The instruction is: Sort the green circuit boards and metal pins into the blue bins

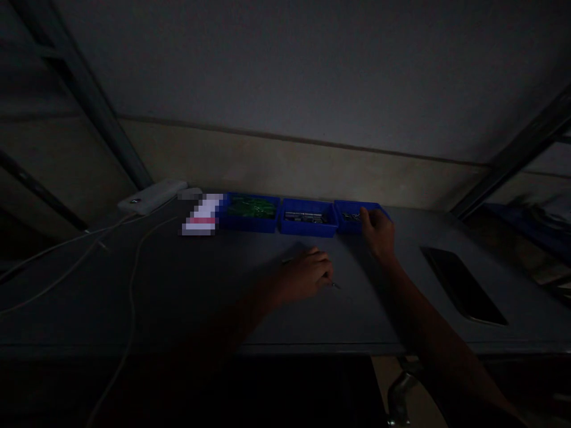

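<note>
The scene is very dark. My left hand (306, 275) rests on the grey table (223, 285), fingers curled around a thin metal tool (334, 285) whose tip pokes out to the right. My right hand (378, 230) reaches into the rightmost of three blue bins (352, 217), fingers bent down among small metal parts; what they hold is hidden. The middle blue bin (307, 218) holds grey metal pieces, and the left blue bin (250, 212) holds green parts.
A dark phone (461, 285) lies flat at the right. A white power bank (151, 196) with white cables (131, 279) sits at the back left. A blurred white and pink object (201, 215) lies beside the bins. Metal frame struts rise on both sides.
</note>
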### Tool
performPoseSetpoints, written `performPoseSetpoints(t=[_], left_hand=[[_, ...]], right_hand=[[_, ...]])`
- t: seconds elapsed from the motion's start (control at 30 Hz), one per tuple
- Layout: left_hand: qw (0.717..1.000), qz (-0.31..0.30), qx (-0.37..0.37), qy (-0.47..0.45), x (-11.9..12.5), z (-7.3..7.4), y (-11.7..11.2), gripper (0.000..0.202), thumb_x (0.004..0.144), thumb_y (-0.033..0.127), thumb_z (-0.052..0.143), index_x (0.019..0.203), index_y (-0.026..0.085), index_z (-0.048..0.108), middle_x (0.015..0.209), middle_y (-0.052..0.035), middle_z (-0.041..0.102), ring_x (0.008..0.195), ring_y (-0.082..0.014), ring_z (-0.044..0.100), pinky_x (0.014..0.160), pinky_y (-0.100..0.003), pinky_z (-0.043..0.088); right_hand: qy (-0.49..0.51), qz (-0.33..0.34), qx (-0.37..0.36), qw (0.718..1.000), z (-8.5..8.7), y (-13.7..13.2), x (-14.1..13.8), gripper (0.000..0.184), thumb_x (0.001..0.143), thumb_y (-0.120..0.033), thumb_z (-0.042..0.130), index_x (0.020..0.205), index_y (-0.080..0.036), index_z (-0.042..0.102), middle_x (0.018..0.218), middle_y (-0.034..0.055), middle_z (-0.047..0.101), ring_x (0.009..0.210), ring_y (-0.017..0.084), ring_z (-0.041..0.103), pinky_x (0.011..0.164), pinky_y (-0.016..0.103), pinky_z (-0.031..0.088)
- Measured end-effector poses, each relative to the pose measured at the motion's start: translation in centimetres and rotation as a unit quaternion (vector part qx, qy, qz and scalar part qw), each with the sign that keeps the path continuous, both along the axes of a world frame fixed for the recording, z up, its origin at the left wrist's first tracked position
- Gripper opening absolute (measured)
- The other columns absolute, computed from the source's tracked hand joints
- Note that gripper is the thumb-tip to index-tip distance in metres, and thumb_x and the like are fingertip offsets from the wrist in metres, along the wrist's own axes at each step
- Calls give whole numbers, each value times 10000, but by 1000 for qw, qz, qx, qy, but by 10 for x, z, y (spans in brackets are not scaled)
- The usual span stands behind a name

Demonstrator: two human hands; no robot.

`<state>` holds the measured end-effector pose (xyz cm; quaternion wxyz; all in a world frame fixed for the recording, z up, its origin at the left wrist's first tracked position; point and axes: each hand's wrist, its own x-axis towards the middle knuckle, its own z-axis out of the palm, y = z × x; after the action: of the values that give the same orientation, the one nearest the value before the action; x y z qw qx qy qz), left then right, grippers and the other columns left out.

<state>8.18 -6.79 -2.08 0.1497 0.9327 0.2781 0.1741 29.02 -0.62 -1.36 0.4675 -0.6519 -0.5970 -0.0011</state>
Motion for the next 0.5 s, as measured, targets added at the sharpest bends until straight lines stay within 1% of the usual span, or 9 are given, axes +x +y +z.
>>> performPoseSetpoints(t=[0.1,0.13,0.2,0.27,0.3,0.37,0.43,0.5], left_hand=[[997,71,2,-26,-6,2,10,122,859,151,479,800,168,584,842,-29,618,868,-166,541,874,-326,382],[994,100,1,-42,-9,4,14,132,862,144,464,808,169,582,851,-30,624,870,-167,544,882,-333,381],[985,157,-1,-78,-18,9,22,161,867,141,433,818,170,583,865,-35,629,868,-169,547,871,-337,393],[972,205,-6,-113,-25,12,29,177,868,151,414,831,169,586,860,-38,630,857,-171,548,830,-325,416],[967,221,-9,-130,-28,13,31,174,867,157,413,838,170,584,851,-37,628,851,-170,549,809,-316,426],[960,232,-12,-158,-30,14,33,154,862,163,419,858,175,573,832,-29,623,842,-167,555,786,-305,436],[957,228,-16,-178,-31,13,33,126,859,172,434,883,177,558,809,-22,617,826,-164,562,774,-301,442],[955,223,-21,-193,-30,13,31,99,847,189,472,913,178,545,799,-19,612,810,-162,568,763,-299,448]], right_hand=[[-23,131,-8,991,3,-16,-28,415,860,-501,393,676,-169,561,557,6,526,518,131,461,513,254,308],[-34,185,-19,982,4,-21,-37,381,861,-478,408,696,-172,566,557,1,528,520,129,467,510,248,313],[-73,283,-51,955,4,-31,-52,288,853,-419,455,760,-178,584,568,-6,544,517,124,481,510,239,320],[-111,343,-71,930,2,-36,-61,208,850,-355,476,820,-184,590,587,-10,562,501,118,482,512,236,318],[-127,358,-73,922,1,-38,-64,187,853,-331,473,838,-185,589,601,-9,572,498,116,483,515,237,318],[-147,366,-66,917,-1,-38,-65,183,868,-307,448,855,-186,585,641,3,594,517,118,498,531,239,323],[-156,357,-55,919,-3,-37,-65,213,887,-308,413,826,-187,577,666,16,604,550,125,516,551,243,329],[-148,334,-49,929,-3,-35,-63,265,901,-323,381,756,-188,556,641,18,585,552,131,513,554,247,326]])
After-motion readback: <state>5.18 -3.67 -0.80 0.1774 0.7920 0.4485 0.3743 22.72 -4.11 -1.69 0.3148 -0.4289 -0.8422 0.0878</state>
